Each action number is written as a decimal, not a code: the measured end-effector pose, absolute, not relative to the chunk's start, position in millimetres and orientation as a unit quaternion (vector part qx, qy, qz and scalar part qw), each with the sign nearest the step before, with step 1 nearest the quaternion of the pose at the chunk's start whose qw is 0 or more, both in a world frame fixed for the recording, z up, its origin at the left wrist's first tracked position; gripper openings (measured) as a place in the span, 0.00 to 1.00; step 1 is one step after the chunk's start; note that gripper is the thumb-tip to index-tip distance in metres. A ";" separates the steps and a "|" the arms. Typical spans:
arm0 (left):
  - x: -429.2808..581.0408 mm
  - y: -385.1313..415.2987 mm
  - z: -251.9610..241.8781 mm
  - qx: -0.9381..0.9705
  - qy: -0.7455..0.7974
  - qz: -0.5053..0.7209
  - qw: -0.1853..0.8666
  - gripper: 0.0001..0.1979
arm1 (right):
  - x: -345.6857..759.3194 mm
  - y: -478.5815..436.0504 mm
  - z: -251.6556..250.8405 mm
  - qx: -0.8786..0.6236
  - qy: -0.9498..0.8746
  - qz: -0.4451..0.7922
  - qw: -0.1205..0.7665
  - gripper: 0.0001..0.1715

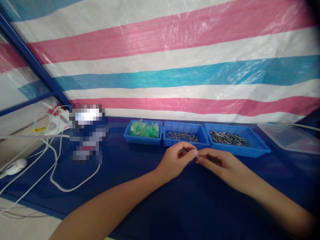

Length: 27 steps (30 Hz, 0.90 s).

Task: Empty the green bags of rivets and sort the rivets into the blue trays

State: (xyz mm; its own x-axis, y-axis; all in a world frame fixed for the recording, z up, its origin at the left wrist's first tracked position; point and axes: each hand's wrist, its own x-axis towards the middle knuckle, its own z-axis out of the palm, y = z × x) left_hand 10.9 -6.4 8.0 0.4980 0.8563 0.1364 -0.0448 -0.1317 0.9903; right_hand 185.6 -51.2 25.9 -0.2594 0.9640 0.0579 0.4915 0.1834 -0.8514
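My left hand (173,160) and my right hand (226,164) meet fingertip to fingertip above the table, in front of the bins. Both pinch a small dark metal piece (196,157), mostly covered by the fingers, so its exact kind is unclear. Just behind the hands, the middle blue bin (167,142) contains loose screw-like metal pieces (183,136). To its right, a longer blue bin (257,150) has a pile of slim metal pins or screws (228,138). Small clear bags with green contents (145,129) fill the left blue bin (128,136).
A clear plastic lid or tray (287,136) lies at the right. White cables (60,190) loop over the left side of the dark blue table (120,166), near blurred-out items. Striped sheeting (175,76) hangs behind the table.
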 end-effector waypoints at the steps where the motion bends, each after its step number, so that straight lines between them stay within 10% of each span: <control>1: 10.9 -6.3 7.6 0.646 0.314 0.387 0.578 0.09 | 185.6 -51.0 25.3 -0.521 -0.698 0.373 0.320 0.17; 27: 12.1 -4.9 4.1 0.663 0.313 0.382 0.563 0.10 | 184.2 -49.8 19.0 -0.539 -0.650 0.412 0.342 0.16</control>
